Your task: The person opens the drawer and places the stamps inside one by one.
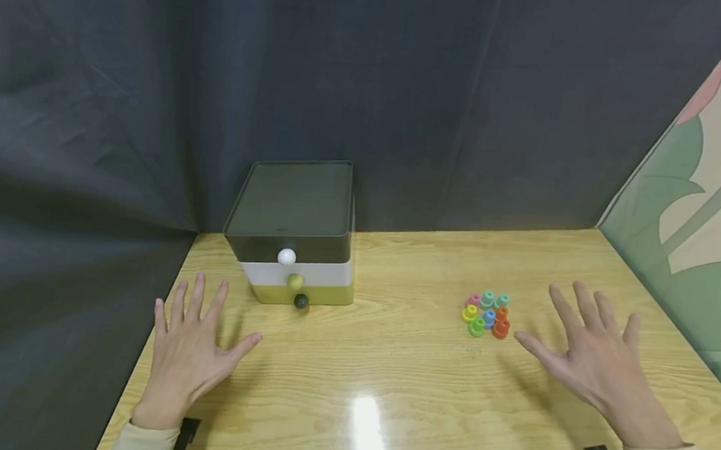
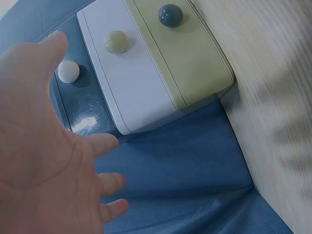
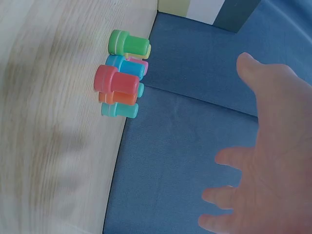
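Observation:
My left hand hovers over the table's left side, fingers spread, holding nothing. Just beyond it stands a small three-drawer box. Its tiers are dark, white and yellow-green, and the drawers look closed. The knobs are a white knob, a yellow-green knob and a dark knob. On the right, my right hand is also spread over the table with nothing in it. Left of its thumb sits a cluster of several small stepped pegs, among them a green peg, a red peg and a yellow peg.
The light wooden table has a bright glare spot near its front. Dark cloth hangs along the back and left edges. A floral-patterned panel borders the right side.

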`<state>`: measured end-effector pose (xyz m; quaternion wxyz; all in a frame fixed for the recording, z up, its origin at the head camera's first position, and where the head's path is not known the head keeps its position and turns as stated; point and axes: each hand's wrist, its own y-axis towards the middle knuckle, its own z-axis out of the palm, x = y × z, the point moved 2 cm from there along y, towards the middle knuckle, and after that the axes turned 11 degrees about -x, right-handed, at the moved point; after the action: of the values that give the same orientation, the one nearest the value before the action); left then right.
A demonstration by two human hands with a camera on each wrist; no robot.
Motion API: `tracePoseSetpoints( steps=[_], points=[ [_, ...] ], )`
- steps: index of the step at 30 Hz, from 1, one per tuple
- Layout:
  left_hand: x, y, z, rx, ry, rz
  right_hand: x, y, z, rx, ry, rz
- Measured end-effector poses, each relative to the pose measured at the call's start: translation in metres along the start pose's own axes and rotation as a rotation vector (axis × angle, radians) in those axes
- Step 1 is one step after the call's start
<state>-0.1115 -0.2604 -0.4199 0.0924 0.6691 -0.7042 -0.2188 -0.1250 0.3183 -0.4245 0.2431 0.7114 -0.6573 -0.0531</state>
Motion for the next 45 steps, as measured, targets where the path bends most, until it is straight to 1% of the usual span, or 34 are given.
tracePoseSetpoints(
  steps=[13, 16, 19, 21, 23, 26, 29, 36, 38, 42, 45],
  points=[
    [0.000, 0.001, 0.004, -0.047, -0.018, 0.011, -0.001, 0.003, 0.005, -0.039, 0.001, -0.021],
    [-0.001, 0.001, 0.005, -0.062, -0.024, 0.013, 0.000, 0.004, 0.008, -0.111, 0.041, -0.056],
    [-0.003, 0.002, 0.007, -0.096, -0.032, 0.028, 0.002, 0.006, 0.011, -0.212, 0.131, -0.101],
    [-0.005, 0.003, 0.009, -0.136, -0.039, 0.047, 0.003, 0.007, 0.014, -0.258, 0.200, -0.110],
    [-0.007, 0.004, 0.010, -0.181, -0.047, 0.073, 0.004, 0.008, 0.016, -0.267, 0.259, -0.087],
    [-0.011, 0.006, 0.012, -0.252, -0.062, 0.114, 0.005, 0.007, 0.018, -0.245, 0.322, -0.016],
    [-0.013, 0.006, 0.014, -0.316, -0.083, 0.143, 0.005, 0.008, 0.021, -0.234, 0.361, 0.049],
    [-0.019, 0.007, 0.015, -0.449, -0.166, 0.145, 0.003, 0.008, 0.030, -0.248, 0.400, 0.130],
    [-0.020, 0.008, 0.013, -0.498, -0.196, 0.143, 0.001, 0.008, 0.034, -0.250, 0.422, 0.143],
    [-0.024, 0.011, 0.012, -0.621, -0.251, 0.151, -0.001, 0.007, 0.040, -0.242, 0.493, 0.176],
    [-0.027, 0.016, 0.011, -0.686, -0.275, 0.164, -0.002, 0.006, 0.045, -0.217, 0.523, 0.217]
  ],
)
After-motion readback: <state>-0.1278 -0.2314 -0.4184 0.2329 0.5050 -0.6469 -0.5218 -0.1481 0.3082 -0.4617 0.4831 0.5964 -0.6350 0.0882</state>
